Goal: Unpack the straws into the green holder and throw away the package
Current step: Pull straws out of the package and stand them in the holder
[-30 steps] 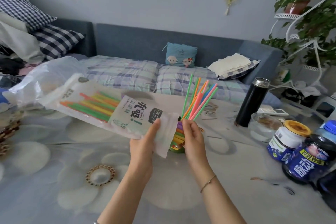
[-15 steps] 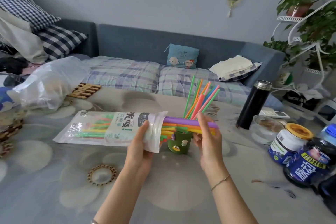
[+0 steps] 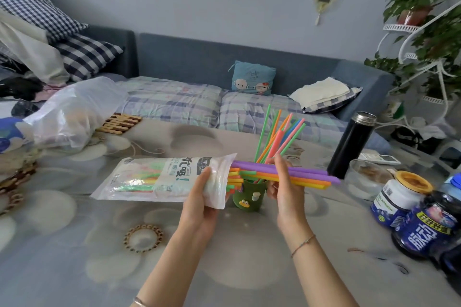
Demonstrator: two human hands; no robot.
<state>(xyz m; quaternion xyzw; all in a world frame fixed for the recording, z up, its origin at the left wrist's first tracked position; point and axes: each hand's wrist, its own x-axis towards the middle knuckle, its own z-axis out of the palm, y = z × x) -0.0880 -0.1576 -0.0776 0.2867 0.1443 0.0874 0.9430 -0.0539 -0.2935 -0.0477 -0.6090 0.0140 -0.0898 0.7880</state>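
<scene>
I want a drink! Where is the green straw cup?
The green holder stands mid-table, low between the left hand and right hand, under the package mouth.

Holder left of flask

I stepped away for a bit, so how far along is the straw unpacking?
Partly done. Thin coloured straws already stand in the green cup holder. The right hand is gripping a bundle of thick purple and orange straws at the white plastic package's mouth; the left hand holds that package. More straws remain inside; the package isn't binned.
</scene>
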